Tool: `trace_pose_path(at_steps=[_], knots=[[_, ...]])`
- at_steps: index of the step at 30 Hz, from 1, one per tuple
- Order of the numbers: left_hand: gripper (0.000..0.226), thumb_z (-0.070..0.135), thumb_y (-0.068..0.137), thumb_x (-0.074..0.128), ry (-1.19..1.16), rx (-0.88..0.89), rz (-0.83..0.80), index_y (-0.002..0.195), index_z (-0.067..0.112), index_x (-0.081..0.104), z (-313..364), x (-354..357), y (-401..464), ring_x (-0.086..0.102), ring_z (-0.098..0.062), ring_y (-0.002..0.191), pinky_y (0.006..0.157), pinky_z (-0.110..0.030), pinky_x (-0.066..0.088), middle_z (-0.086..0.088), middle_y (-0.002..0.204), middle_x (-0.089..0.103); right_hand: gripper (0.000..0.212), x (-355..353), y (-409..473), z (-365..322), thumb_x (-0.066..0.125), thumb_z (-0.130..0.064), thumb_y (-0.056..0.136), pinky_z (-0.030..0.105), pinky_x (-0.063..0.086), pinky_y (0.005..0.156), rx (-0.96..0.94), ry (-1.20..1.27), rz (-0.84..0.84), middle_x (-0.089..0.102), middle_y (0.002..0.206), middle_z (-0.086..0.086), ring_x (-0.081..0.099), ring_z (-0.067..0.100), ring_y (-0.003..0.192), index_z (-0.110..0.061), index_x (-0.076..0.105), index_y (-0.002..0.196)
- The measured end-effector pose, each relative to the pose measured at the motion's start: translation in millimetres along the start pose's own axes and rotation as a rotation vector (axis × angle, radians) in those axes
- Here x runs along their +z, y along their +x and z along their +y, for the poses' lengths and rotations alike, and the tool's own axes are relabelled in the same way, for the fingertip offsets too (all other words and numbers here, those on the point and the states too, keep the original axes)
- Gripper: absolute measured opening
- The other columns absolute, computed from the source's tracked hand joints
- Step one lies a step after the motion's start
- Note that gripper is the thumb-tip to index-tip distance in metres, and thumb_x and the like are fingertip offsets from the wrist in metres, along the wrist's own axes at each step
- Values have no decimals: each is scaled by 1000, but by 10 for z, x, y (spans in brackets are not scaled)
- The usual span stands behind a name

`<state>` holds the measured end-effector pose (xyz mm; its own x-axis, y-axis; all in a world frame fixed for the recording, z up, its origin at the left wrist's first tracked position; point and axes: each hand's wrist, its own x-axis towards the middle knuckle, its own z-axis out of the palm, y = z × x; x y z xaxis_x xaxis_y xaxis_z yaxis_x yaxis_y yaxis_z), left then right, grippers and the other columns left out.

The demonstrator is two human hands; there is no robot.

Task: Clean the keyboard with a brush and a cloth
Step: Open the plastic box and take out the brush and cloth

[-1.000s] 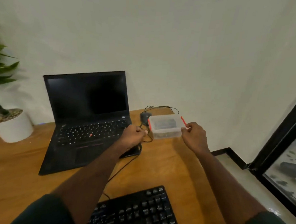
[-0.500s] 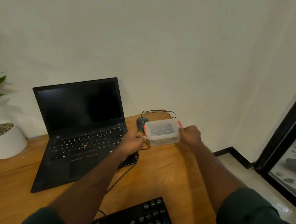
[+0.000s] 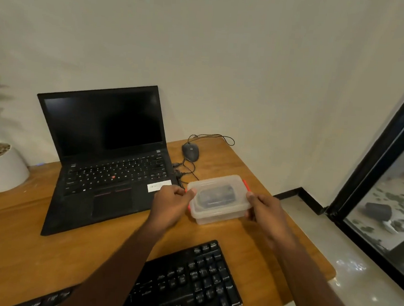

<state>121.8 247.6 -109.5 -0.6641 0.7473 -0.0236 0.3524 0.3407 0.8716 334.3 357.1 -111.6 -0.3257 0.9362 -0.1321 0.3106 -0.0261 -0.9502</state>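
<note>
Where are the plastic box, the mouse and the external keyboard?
plastic box [image 3: 219,197]: head view, on its clear lid.
mouse [image 3: 190,151]: head view, on its top shell.
external keyboard [image 3: 194,283]: head view, on its keys right of the left forearm.

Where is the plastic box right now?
Head view, right of centre: the plastic box is held between the left hand and right hand, beyond the keyboard, right of the laptop.

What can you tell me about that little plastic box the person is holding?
The plastic box is small, rectangular and translucent, with its lid on and red clips at both short ends. Something dark shows dimly inside. The left hand and right hand grip its two ends, between the laptop and keyboard.
</note>
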Motion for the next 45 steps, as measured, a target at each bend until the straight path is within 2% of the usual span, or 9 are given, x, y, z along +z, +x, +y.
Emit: trace_pose_path(at_steps=[6, 11, 14, 18, 27, 31, 35, 40, 45], knots=[[14, 25, 88, 76, -127, -21, -21, 88, 12, 70, -74, -18, -178, 60, -15, 52, 57, -31, 55, -12, 69, 72, 32, -6, -180, 132, 56, -35, 101, 28, 51, 63, 5, -28, -6, 67, 70, 5, 62, 17, 67, -9, 71, 87], [15, 20, 88, 76, -223, -72, -41, 91, 7, 70, -82, -11, -163, 60, -18, 53, 52, -32, 54, -15, 68, 72, 33, 68, -21, 89, 56, -41, 100, 23, 47, 60, -120, -182, 68, 69, 78, 1, 66, 14, 73, -17, 67, 82], [18, 22, 88, 76, -281, -123, -68, 92, 6, 71, -129, 7, -137, 61, -24, 57, 48, -29, 44, -19, 69, 71, 29, 128, 3, 178, 52, -35, 103, 20, 46, 62, -190, -162, 114, 68, 82, 0, 66, 13, 77, -16, 66, 87], [16, 19, 89, 75, -320, -146, -79, 88, 3, 71, -129, 23, -100, 58, -29, 58, 48, -32, 45, -26, 73, 70, 29, 149, -3, 251, 48, -30, 105, 14, 44, 59, -275, -173, 156, 68, 81, -4, 64, 5, 73, -17, 67, 88], [15, 17, 89, 74, -358, -147, -83, 87, 3, 71, -158, 35, -94, 57, -30, 58, 49, -35, 46, -30, 76, 68, 36, 8, 162, 306, 51, -41, 102, 32, 57, 65, -210, -318, 103, 71, 76, -2, 69, 15, 74, -20, 71, 81], [18, 19, 88, 76, -367, -154, -81, 85, 2, 71, -149, 24, -112, 58, -30, 59, 49, -34, 47, -26, 75, 70, 13, 6, 134, 275, 59, -29, 98, 23, 51, 67, -210, -378, 252, 67, 90, -3, 64, 12, 83, -19, 68, 97], [26, 23, 83, 81, -361, -178, -49, 82, 0, 71, -158, -7, -127, 57, -27, 55, 48, -32, 46, -21, 68, 70, 10, 22, 79, 182, 58, -28, 100, 25, 56, 72, -269, -332, 289, 66, 93, -5, 63, 9, 82, -22, 66, 101], [25, 21, 83, 81, -379, -184, -45, 83, -2, 71, -141, -20, -141, 58, -24, 54, 46, -29, 45, -22, 71, 71, 24, 108, 62, 122, 62, -36, 98, 20, 52, 67, -296, -373, 225, 62, 94, -9, 65, 10, 85, -18, 66, 113], [17, 12, 91, 71, -362, -201, -66, 82, -3, 72, -142, -38, -123, 58, -19, 52, 45, -28, 44, -21, 72, 71, 34, 178, 25, 140, 57, -32, 101, 11, 47, 61, -302, -388, 216, 69, 110, 2, 64, 11, 88, -11, 62, 127]])
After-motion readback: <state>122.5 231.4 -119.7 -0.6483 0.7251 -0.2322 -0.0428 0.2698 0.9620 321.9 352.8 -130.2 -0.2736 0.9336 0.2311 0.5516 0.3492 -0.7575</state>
